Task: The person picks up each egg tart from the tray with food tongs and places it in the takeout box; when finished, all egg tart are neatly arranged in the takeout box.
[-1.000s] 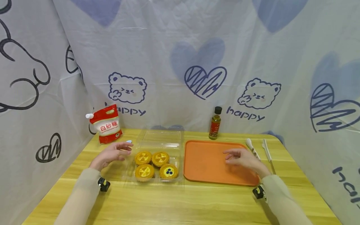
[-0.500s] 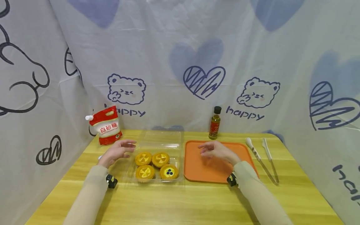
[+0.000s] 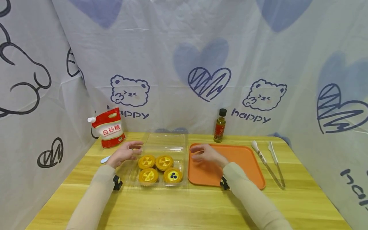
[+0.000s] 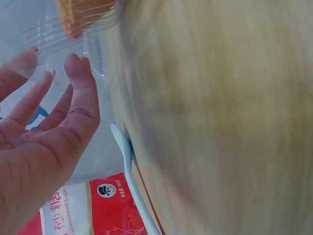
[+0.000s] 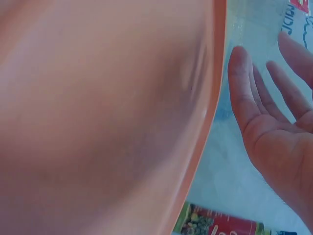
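Note:
A clear plastic clamshell box (image 3: 179, 164) lies on the table with its lid (image 3: 165, 140) folded back. Inside sit several egg tarts (image 3: 148, 176), one of them topped with blueberries (image 3: 173, 175). My left hand (image 3: 125, 154) is at the box's left side, fingers spread and loosely bent, holding nothing. In the left wrist view, its fingertips (image 4: 76, 63) overlap the clear plastic. Over the left part of the orange tray (image 3: 241, 166) hovers my right hand (image 3: 208, 154), bare of any object, fingertips pointing toward the box's right side.
A red and white sugar bag (image 3: 111, 129) stands at the back left, with a pale blue spoon (image 3: 105, 159) in front. At the back stands a bottle (image 3: 219, 127) with a black cap. Tongs (image 3: 270, 167) lie right of the tray.
My right hand has swept left across the tray toward the box. The left hand has edged right, closer to the box, uncovering the spoon. Box and tarts stay put.

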Demonstrator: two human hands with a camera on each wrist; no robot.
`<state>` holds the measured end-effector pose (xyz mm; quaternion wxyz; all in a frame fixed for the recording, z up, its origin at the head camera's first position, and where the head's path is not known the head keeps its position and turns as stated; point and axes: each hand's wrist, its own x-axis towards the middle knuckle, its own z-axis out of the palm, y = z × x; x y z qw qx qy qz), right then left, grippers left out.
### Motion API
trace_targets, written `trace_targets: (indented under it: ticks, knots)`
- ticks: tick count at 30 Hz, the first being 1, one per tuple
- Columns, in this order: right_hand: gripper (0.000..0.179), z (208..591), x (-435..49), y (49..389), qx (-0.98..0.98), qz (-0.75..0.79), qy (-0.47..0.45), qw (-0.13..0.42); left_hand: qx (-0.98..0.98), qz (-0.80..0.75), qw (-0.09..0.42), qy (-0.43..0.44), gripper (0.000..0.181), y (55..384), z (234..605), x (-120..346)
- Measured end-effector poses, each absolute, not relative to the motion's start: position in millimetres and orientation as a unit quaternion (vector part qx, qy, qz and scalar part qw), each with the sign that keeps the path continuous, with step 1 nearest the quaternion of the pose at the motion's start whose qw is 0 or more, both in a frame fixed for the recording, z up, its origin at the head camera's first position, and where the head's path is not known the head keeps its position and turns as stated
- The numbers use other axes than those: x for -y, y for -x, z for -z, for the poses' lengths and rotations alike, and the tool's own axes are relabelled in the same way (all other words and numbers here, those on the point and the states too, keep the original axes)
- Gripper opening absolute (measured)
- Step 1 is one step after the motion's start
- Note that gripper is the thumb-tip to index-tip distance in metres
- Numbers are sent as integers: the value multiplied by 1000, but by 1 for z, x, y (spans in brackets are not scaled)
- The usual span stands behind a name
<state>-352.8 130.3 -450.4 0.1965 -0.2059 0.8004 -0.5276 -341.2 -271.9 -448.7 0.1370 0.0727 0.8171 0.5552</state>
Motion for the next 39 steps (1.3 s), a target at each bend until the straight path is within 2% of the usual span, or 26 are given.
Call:
trace_targets:
  ticks: [14,26,35,39]
  knots:
    - [52,453,-107,362,-788,553,195,187,-818,-558,132,-51,54,355,452,267]
    - [56,455,-102,367,-793,560,178,159,-822,-563,76,-34,54,357,453,268]
    - [47,448,-100,366,-804,556,169,129,-855,-519,2,-14,40,359,449,271]
    - [44,447,-99,368,-768,607,153,138,-834,-552,-11,1,45,359,444,270]
